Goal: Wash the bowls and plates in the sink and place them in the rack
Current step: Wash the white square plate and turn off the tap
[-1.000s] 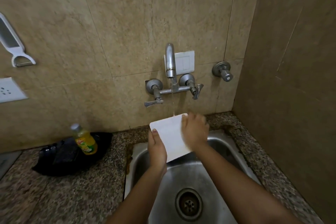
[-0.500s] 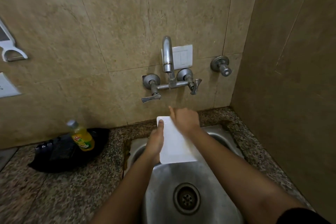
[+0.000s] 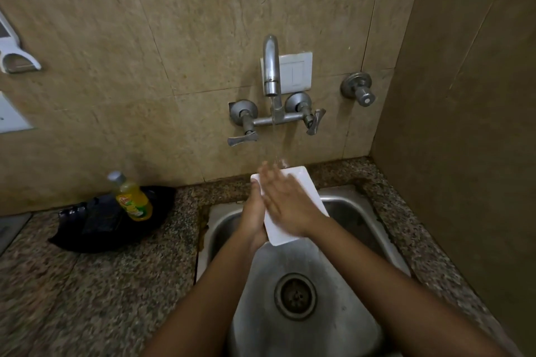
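Plate [image 3: 307, 191] over sink [image 3: 356, 220]: left hand [image 3: 255, 211] grips edge; right hand [image 3: 288, 207] flat, fingers [image 3: 268, 176] straight.

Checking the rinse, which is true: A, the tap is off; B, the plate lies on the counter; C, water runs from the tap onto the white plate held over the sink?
C: a stream falls from the tap onto the top edge of the white plate; the left hand grips it over the sink, the right hand flat on it.

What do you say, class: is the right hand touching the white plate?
Touching. The head view shows the right hand spread flat on the face of the white plate, overlapping it with no gap.
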